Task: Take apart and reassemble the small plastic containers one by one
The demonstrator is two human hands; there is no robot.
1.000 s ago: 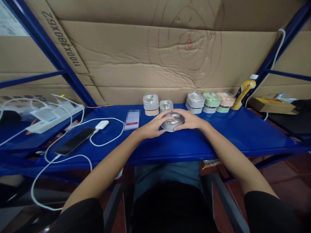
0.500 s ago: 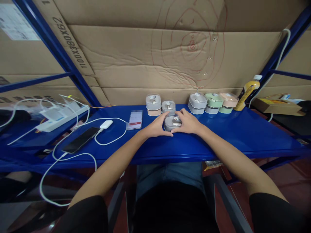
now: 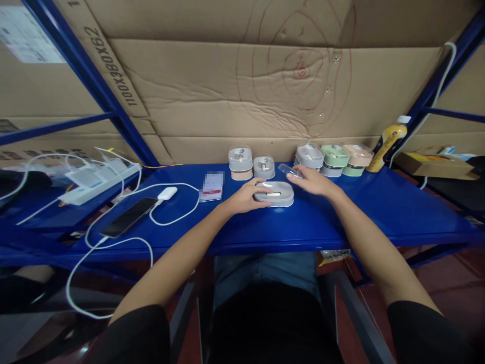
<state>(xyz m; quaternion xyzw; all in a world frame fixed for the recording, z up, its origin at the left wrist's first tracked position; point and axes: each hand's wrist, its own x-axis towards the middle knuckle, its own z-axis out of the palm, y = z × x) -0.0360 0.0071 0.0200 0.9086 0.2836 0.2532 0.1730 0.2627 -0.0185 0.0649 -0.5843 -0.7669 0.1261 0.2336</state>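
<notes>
Plainly, left hand (image 3: 245, 198) gripping a grey case (image 3: 283, 196), right hand (image 3: 313, 181) holding a clear cover (image 3: 288, 170), cardboard (image 3: 212, 83) behind printed 1100X380X62.

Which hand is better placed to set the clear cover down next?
Probably the right hand: it holds the clear cover, off the grey case. The left hand seems occupied, with its fingers and thumb around the left end of that case.

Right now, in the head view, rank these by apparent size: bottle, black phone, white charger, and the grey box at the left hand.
1. Bottle and black phone: too alike to rank
2. Grey box, partly covered by the left hand
3. White charger
</notes>
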